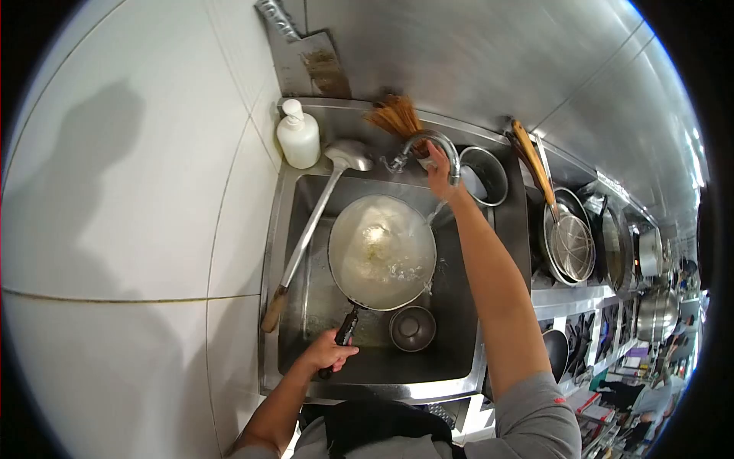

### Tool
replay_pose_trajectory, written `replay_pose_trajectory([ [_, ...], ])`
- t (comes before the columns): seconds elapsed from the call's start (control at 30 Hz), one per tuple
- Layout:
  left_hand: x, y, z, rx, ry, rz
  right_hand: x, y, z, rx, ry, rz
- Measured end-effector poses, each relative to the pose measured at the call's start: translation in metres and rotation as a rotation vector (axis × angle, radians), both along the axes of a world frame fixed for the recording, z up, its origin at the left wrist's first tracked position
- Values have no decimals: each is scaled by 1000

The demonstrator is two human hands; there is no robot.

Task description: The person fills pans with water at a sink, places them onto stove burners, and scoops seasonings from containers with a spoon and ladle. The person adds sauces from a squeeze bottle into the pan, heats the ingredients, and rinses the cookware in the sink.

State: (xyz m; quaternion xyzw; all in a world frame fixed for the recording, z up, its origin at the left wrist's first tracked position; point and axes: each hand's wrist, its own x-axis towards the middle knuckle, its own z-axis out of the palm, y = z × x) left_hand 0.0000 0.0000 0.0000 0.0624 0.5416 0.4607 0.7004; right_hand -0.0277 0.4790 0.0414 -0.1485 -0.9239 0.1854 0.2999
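My left hand is closed around the black handle of a pan filled with cloudy water. The pan is in the steel sink, and water from the curved faucet runs in at its right side. Behind the faucet, my right hand reaches up to the base of a straw brush; its fingers are partly hidden by the spout, and its grip is unclear. A small metal bowl sits in the sink just below the pan.
A long-handled ladle lies along the sink's left edge. Behind it stands a white pump bottle. A metal pot is right of the faucet. Strainers and pans line the right side. People are far right.
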Motion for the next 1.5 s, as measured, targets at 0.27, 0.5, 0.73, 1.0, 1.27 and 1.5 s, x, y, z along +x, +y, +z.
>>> replay_pose_trajectory([
  [0.27, 29, 39, -30, -22, -106, 14, 156, -114, 5, -612, 88, -283],
  [0.5, 15, 80, -128, -83, -96, -37, 318, -295, 11, -885, -260, -308],
  [0.73, 26, 79, -178, -145, -94, -58, 469, -395, 67, -961, -221, -699],
  [1.0, 24, 60, -204, -318, 527, -655, 574, -476, 54, -1042, -157, -1121],
  [1.27, -4, 27, -143, -363, 469, -854, 607, -441, 26, -856, -101, -952],
  [1.5, 13, 23, -68, 16, 855, -440, 686, -494, -38, -877, -194, -954],
])
